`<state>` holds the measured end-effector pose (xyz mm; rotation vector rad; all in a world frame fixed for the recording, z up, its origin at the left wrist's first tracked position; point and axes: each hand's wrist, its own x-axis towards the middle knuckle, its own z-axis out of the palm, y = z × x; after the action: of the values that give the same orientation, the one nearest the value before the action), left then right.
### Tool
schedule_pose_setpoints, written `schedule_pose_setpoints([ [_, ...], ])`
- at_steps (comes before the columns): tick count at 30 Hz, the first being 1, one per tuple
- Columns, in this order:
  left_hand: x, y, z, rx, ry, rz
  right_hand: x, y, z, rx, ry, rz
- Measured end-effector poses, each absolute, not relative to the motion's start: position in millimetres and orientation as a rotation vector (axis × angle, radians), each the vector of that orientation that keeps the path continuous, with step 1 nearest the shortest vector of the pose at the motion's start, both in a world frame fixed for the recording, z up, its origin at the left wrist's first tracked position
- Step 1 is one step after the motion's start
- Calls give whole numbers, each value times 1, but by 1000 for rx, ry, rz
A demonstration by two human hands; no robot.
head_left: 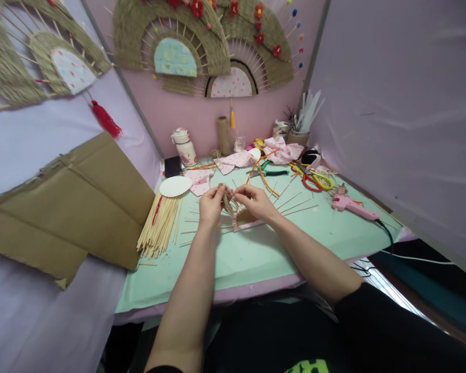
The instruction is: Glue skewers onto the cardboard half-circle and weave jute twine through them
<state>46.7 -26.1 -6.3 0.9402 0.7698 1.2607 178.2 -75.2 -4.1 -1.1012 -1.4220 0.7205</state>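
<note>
A bundle of tan twine [228, 200] is held up over the table between both hands. My left hand [212, 204] is closed around the twine's left side, thumb and fingers pinched near its top. My right hand [256, 202] is closed in a pinch at the twine's right side, fingertips close to the left ones. Beneath the hands lies a half-round piece [248, 217] of brown card edged with pink cloth, with thin wooden sticks [295, 205] fanning out from it to both sides. Its middle is partly hidden by the hands.
Wooden sticks [161, 228] lie piled at the left by a white oval card [175, 186] and a large cardboard sheet [73, 202]. Green-handled pliers [275, 173], scissors [312, 181] and a pink glue gun [355, 207] lie right. A bottle [185, 147] stands behind.
</note>
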Motion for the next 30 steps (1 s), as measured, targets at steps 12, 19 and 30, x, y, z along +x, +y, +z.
schedule_pose_setpoints([
  [12,49,-27,-14,1322,846,1301,175,-65,-10,-1105,-1305,591],
  [19,52,-26,-15,1110,801,1226,173,-68,-6,-1075,-1247,602],
  [30,50,-30,-8,1018,655,1163,174,-71,-6,-1109,-1379,408],
])
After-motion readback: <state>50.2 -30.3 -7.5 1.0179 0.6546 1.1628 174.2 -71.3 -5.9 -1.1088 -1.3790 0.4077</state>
